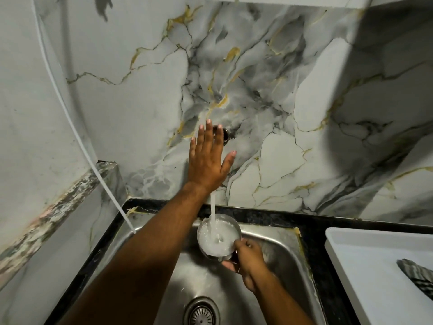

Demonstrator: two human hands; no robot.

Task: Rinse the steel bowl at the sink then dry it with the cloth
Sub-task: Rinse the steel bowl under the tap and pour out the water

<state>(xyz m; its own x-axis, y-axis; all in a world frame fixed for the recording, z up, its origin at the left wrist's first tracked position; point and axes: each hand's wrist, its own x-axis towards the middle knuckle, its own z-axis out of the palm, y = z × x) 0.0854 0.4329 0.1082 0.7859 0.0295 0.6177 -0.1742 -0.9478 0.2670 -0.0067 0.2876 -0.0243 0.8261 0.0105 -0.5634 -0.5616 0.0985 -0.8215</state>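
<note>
A small steel bowl (210,233) sits over the steel sink (276,249), full of frothing water. My right hand (246,259) grips its near right rim and wall. A stream of water (213,207) falls from above into the bowl. My left hand (207,158) is raised flat against the marble wall with fingers spread, covering the tap; only a dark metal fitting (225,134) shows behind the fingertips. A striped grey cloth (416,275) lies at the right edge on a white tray.
The sink drain strainer (202,313) is at the bottom centre. A black granite counter edge (269,216) frames the sink. The white tray (365,259) stands on the counter at the right. A thin white hose (77,137) runs down the left wall into the sink.
</note>
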